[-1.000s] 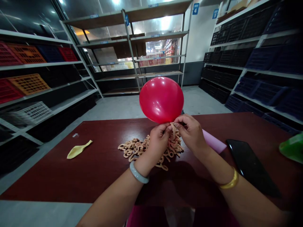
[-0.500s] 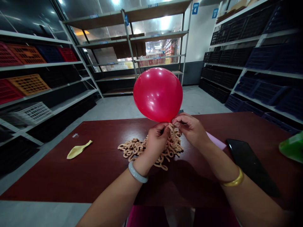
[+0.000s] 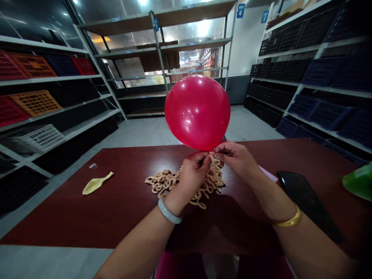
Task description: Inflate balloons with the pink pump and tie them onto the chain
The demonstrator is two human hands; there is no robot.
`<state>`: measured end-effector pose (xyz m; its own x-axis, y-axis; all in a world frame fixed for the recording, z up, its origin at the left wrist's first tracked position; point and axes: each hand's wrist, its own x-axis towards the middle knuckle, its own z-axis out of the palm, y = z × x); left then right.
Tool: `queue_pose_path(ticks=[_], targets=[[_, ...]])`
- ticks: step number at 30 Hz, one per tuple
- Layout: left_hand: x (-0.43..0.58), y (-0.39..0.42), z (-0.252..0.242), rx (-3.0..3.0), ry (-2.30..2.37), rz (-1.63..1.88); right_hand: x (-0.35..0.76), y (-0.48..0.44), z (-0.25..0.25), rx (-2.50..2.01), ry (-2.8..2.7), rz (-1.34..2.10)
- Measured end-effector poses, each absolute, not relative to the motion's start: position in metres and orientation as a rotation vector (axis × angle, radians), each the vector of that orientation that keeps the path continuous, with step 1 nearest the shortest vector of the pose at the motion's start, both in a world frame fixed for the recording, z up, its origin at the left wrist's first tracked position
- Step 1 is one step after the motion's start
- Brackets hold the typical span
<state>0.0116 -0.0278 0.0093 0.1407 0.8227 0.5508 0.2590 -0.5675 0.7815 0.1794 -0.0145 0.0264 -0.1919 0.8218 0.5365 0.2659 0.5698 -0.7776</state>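
An inflated red balloon (image 3: 197,110) stands upright over the table, its neck pointing down between my hands. My left hand (image 3: 196,168), with a pale bangle at the wrist, is closed in a pinch at the neck. My right hand (image 3: 234,157), with a gold bangle, pinches close beside it; the fingers partly hide the neck. A tan strand rises to the neck between the fingertips. Below and behind the hands lies a heap of tan, curled loops (image 3: 164,181). A limp, uninflated yellow balloon (image 3: 97,183) rests on the table to the left.
The dark red table (image 3: 66,217) also bears a black, flat phone-like object (image 3: 308,201), a pink sheet (image 3: 269,173) and a green item (image 3: 359,181) at the right edge. Shelves with crates (image 3: 36,102) line both sides; a metal rack (image 3: 162,50) stands behind.
The red balloon looks slightly larger and sits a little farther right. My right hand has shifted slightly right and down. Both hands still pinch at the balloon's neck.
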Motion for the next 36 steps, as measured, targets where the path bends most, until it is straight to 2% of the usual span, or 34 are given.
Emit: queue_pose_path(ticks=[4, 8, 13, 23, 28, 33, 36], targets=[[0.014, -0.028, 0.009, 1.753, 0.988, 1.419, 0.175, -0.02, 0.032, -0.889, -1.859, 0.453], [0.021, -0.028, 0.007, 1.377, 0.878, 1.443, 0.161, -0.029, 0.028, -0.931, -1.7, 0.21], [0.023, -0.031, 0.007, 1.331, 0.841, 1.488, 0.152, -0.034, 0.02, -0.951, -1.567, 0.304], [0.018, -0.03, 0.005, 1.498, 0.92, 1.491, 0.165, -0.034, 0.03, -0.904, -1.723, 0.137], [0.015, -0.029, 0.007, 1.679, 0.969, 1.525, 0.167, -0.029, 0.031, -0.946, -1.649, 0.431], [0.018, -0.027, 0.005, 1.653, 0.949, 1.506, 0.162, -0.025, 0.024, -0.861, -1.343, 1.079], [0.021, -0.026, 0.003, 1.592, 0.941, 1.49, 0.155, -0.024, 0.019, -0.768, -1.152, 1.29]])
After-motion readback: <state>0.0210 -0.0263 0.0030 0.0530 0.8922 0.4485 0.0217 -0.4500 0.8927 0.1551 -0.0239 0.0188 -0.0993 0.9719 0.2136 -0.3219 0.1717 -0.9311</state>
